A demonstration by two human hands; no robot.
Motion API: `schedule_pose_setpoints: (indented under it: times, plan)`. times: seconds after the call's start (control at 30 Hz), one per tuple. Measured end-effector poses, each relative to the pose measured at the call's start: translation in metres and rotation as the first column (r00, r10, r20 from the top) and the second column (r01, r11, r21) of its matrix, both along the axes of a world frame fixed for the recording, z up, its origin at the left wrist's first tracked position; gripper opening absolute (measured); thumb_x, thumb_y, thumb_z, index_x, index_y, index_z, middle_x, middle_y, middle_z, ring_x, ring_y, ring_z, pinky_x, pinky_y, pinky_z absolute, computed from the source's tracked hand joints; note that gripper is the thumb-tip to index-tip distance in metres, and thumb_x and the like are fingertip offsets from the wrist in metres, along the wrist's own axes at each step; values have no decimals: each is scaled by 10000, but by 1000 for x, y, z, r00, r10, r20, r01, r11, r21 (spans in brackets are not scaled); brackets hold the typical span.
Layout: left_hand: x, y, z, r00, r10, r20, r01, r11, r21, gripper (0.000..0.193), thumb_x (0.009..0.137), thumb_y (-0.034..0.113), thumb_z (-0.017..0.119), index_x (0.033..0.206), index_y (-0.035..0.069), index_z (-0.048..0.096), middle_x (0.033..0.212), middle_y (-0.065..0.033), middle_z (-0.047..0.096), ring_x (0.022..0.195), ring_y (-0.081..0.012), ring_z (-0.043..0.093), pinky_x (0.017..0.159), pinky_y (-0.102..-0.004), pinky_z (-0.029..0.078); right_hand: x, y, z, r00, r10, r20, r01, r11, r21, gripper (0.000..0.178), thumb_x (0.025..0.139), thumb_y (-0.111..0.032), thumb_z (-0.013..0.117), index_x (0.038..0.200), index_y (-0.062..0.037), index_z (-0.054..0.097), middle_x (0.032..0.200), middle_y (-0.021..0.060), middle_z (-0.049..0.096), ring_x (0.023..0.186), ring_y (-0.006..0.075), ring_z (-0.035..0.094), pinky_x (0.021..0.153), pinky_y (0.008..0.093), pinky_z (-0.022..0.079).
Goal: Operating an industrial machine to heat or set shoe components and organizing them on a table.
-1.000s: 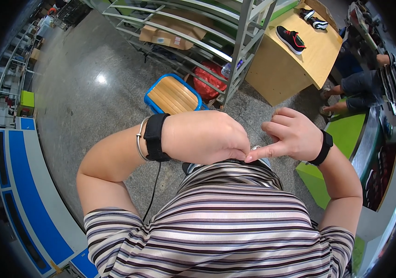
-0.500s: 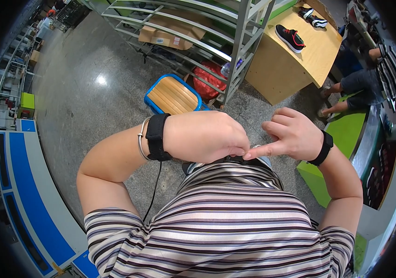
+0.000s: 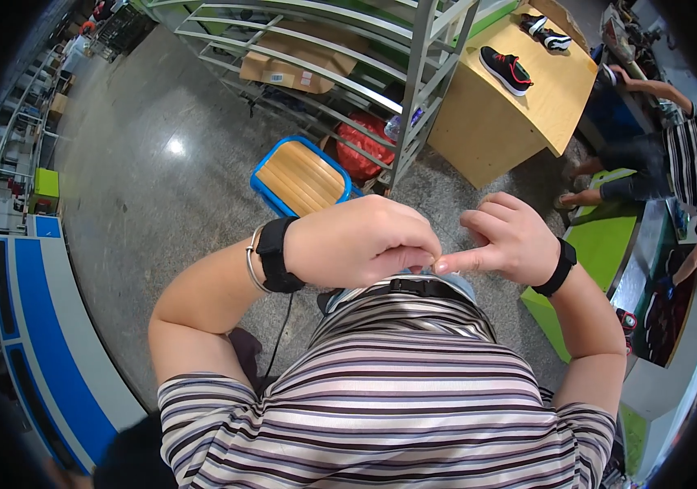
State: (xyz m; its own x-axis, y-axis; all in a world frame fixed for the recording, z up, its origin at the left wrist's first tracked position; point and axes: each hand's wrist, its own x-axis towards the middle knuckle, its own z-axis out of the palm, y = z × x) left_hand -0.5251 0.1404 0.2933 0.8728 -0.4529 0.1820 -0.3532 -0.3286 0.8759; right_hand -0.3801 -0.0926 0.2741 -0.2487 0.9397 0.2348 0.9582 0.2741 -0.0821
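In front of my waist my two hands meet at their fingertips. My left hand (image 3: 369, 242) is closed in a pinch, with the thumb bent under the curled fingers. One finger of my right hand (image 3: 502, 243) stretches across to the left fingertips, while its other fingers are curled in. If something small lies between the tips, I cannot make it out. Just below the hands, a black buckle (image 3: 415, 287) sits at the waist of my striped shirt (image 3: 401, 375). Black bands circle both wrists, and a metal bangle (image 3: 253, 262) hangs on the left.
A blue-edged stool (image 3: 304, 173) with a wooden top stands ahead, beside a metal rack (image 3: 414, 90) holding cardboard. Black sneakers (image 3: 505, 69) rest on a wooden table (image 3: 479, 122). Another person (image 3: 687, 155) stands at the right beside a green-sided bench (image 3: 601, 236). A dark shape (image 3: 132, 456) shows at lower left.
My left thumb and fingers have shifted, showing a gap between them. The person at the right has extended an arm toward the wooden table. A dark shape has appeared at lower left.
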Motion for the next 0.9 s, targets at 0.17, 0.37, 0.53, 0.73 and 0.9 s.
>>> schedule_pose_setpoints:
  times: [0.17,0.37,0.53,0.73,0.9]
  plan:
    - [-2,3,-7,996,54,-69,-58,996,-64,115,910,60,641,1006,24,695,853,-87,705,792,-208,678,715,-312,518,-1,-1,1,997,-69,29,68,997,33,741,785,-68,610,1366,-514,492,903,33,538,733,207,539,717,326,472]
    - [-4,-6,-29,787,86,-611,-438,776,-455,196,984,111,582,1080,-37,669,938,-137,714,907,-202,698,846,-311,561,-7,1,2,966,-252,59,254,967,-20,676,799,-78,586,1393,-394,518,843,24,508,749,199,527,827,357,462]
    - [10,-4,-47,604,-93,-791,-659,500,-562,171,975,113,584,1088,11,660,1001,-126,711,942,-219,700,835,-344,560,-10,8,-10,911,-388,141,388,921,28,663,790,-95,587,1414,-311,519,823,21,494,770,200,538,946,418,428]
    - [33,-15,-63,592,-179,-786,-679,414,-606,161,967,114,589,1087,39,665,994,-90,711,953,-237,700,808,-331,547,-8,-3,-18,858,-508,74,510,860,-13,688,762,-139,617,1431,-256,506,830,23,498,811,207,546,990,452,382]
    - [70,-33,-79,534,-258,-805,-676,441,-590,157,996,190,580,1036,62,662,914,-39,688,957,-201,687,761,-291,529,14,-21,-33,856,-516,34,515,856,36,684,769,-81,573,1437,-210,495,810,41,500,775,223,545,964,446,397]
